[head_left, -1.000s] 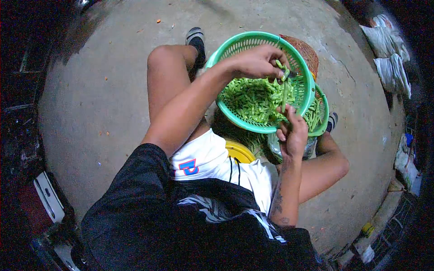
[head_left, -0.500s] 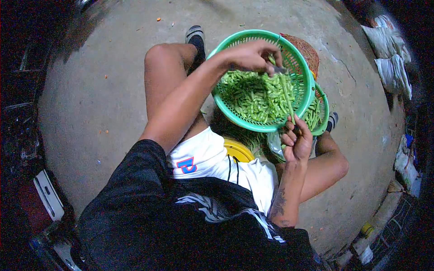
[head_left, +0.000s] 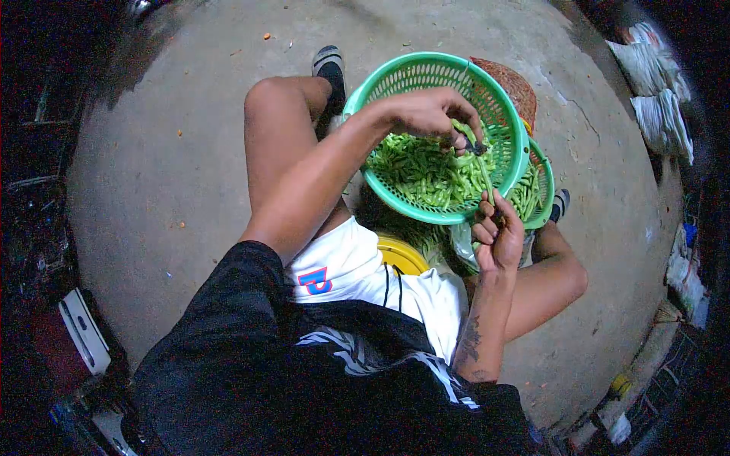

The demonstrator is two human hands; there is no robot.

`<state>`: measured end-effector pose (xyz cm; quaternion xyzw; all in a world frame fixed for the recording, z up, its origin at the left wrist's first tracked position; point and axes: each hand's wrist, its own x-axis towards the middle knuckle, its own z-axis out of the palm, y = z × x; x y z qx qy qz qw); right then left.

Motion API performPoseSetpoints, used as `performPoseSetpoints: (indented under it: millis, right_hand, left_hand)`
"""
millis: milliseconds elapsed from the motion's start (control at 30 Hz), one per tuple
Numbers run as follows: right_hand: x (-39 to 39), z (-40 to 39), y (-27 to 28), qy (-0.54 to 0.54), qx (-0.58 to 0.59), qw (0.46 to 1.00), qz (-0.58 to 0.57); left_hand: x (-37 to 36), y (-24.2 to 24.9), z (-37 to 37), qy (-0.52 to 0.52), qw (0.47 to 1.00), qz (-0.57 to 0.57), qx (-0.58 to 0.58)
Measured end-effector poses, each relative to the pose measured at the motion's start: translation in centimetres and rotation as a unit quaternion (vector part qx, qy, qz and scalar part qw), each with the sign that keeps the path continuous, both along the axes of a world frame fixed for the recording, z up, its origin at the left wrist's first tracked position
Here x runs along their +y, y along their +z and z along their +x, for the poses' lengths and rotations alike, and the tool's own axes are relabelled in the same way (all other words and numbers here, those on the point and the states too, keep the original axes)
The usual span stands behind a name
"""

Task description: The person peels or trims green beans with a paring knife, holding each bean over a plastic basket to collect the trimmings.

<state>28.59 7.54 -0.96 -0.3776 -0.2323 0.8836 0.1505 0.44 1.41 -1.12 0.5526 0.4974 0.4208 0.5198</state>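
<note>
My left hand [head_left: 441,114] is closed around a small dark-bladed knife [head_left: 475,148], with green pieces also showing between its fingers. The blade touches the upper end of a long green bean [head_left: 486,176]. The bean's lower end is pinched in my right hand [head_left: 499,232], just outside the near rim of a green plastic basket [head_left: 426,58]. Cut green bean pieces [head_left: 433,182] lie in the basket, below my left hand.
A smaller green basket [head_left: 549,182] with uncut beans stands at the right, beside a reddish mesh sack [head_left: 511,90]. Something round and yellow [head_left: 403,254] is between my legs. White sacks [head_left: 660,125] lie at the far right.
My left hand and the knife have moved down, nearer to my right hand. Less of the bean shows between the hands. My right hand has barely moved.
</note>
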Motion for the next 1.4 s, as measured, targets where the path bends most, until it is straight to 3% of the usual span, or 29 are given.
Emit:
performPoseSetpoints:
  millis: [133, 200, 267, 333, 433, 467, 600, 733, 800, 833, 867, 933, 1033, 1133, 1233, 1267, 1400]
  right_hand:
    - [-0.3, 0.1, 0.2, -0.002, -0.002, 1.000, 0.005]
    - [-0.1, 0.6, 0.3, -0.002, 0.002, 1.000, 0.000]
    - [0.2, 1.0, 0.4, -0.010, -0.017, 1.000, 0.023]
    - [0.5, 1.1, 0.1, -0.017, -0.015, 1.000, 0.020]
    - [0.0, 0.6, 0.3, -0.023, -0.015, 0.999, 0.019]
    - [0.0, 0.3, 0.4, -0.019, -0.015, 1.000, 0.020]
    - [0.2, 0.5, 0.0, -0.009, 0.001, 1.000, 0.002]
    - [0.4, 0.9, -0.1, -0.001, 0.002, 1.000, 0.018]
    - [0.4, 0.7, 0.0, -0.005, 0.001, 1.000, 0.017]
    - [0.2, 0.3, 0.1, -0.006, -0.004, 1.000, 0.018]
    - [0.0, 0.0, 0.2, -0.007, -0.009, 1.000, 0.019]
    - [-0.2, -0.3, 0.5, -0.005, -0.005, 1.000, 0.015]
    - [-0.1, 0.1, 0.4, -0.004, -0.002, 1.000, 0.015]
    - [-0.1, 0.1, 0.4, -0.010, -0.009, 1.000, 0.027]
    - [-0.3, -0.3, 0.1, -0.009, -0.004, 1.000, 0.023]
    - [-0.2, -0.5, -0.1, -0.001, 0.010, 1.000, 0.011]
    - [-0.1, -0.6, 0.3, 0.005, 0.014, 1.000, 0.007]
  left_hand:
    - [-0.1, 0.3, 0.4, 0.032, 0.999, -0.004, 0.019]
    - [-0.1, 0.2, 0.2, 0.007, 0.998, 0.025, -0.051]
    - [-0.3, 0.2, -1.0, 0.082, 0.996, -0.043, -0.009]
    - [-0.2, 0.1, -1.8, 0.057, 0.991, -0.066, -0.100]
    - [0.1, 0.3, 0.7, 0.023, 0.999, -0.019, -0.013]
    - [0.0, -0.1, 1.8, 0.006, 0.997, -0.026, -0.073]
    - [0.2, 0.0, 0.8, -0.004, 1.000, 0.028, 0.001]
    - [0.1, -1.0, -1.7, 0.072, 0.994, -0.044, -0.072]
    - [0.0, -0.5, -0.3, 0.069, 0.998, 0.000, 0.014]
    - [-0.2, 0.5, 0.7, 0.039, 0.998, -0.055, 0.017]
    - [-0.5, 1.0, 2.1, 0.031, 0.999, -0.025, -0.026]
    - [0.0, 0.7, 2.5, -0.018, 1.000, -0.014, 0.008]
    - [0.2, -0.7, 0.5, 0.016, 0.998, 0.011, -0.062]
    - [-0.1, -0.2, -1.6, 0.031, 0.994, -0.057, -0.093]
    - [-0.5, 0.7, 1.4, 0.043, 0.992, 0.083, 0.086]
    - [-0.1, 0.6, 2.0, -0.020, 0.999, 0.015, 0.045]
    - [-0.2, -0.8, 0.7, -0.015, 0.999, -0.029, -0.021]
